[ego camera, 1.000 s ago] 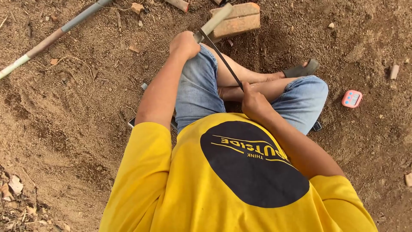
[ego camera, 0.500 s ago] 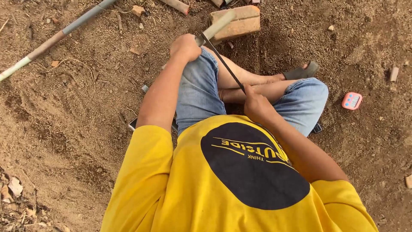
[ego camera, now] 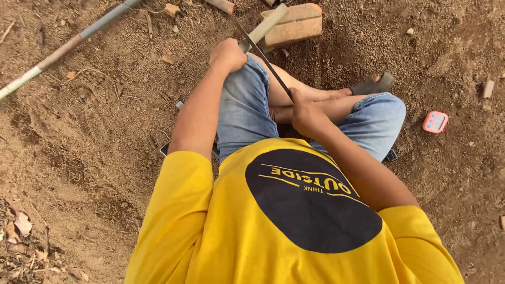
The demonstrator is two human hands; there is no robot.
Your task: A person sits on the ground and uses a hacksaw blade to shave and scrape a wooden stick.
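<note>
Bamboo stick (ego camera: pixel 267 23) has tilted slightly in the clenched left hand (ego camera: pixel 228 54); right hand (ego camera: pixel 306 113) keeps gripping the blade (ego camera: pixel 265 60).

An outdoor dirt yard: bare brown earth ground (ego camera: pixel 94 158), a reddish clay brick (ego camera: pixel 297 26), a long grey pole (ego camera: pixel 68 47) and dry leaves (ego camera: pixel 21 226) scattered around.

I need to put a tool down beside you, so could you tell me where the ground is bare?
Bare soil lies left of the left hand, below the long pole, and between the brick and the pink device. It is crowded around the right hand, blade and legs; dry leaves fill the lower left corner.
</note>
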